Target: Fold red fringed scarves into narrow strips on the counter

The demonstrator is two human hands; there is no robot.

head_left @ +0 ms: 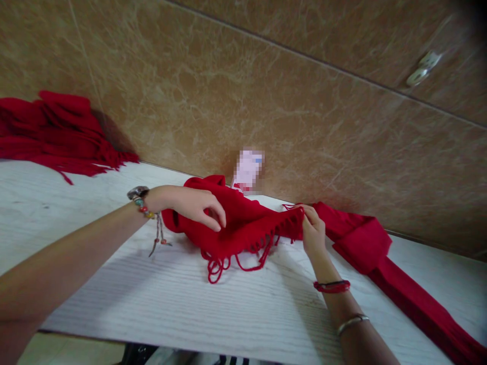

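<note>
A red fringed scarf (247,223) lies bunched on the white wood-grain table (171,304), its long tail running off to the lower right. My left hand (198,205) is curled over the scarf's left part, fingers pinching the cloth. My right hand (314,230) pinches the fringed edge near its right end, lifting it slightly. Loose tassels hang down between the two hands onto the table.
A pile of more red fringed scarves (49,134) lies at the far left against the brown marbled wall (266,91). A small pink, blurred item (248,170) stands by the wall behind the scarf. The table's near edge runs along the bottom.
</note>
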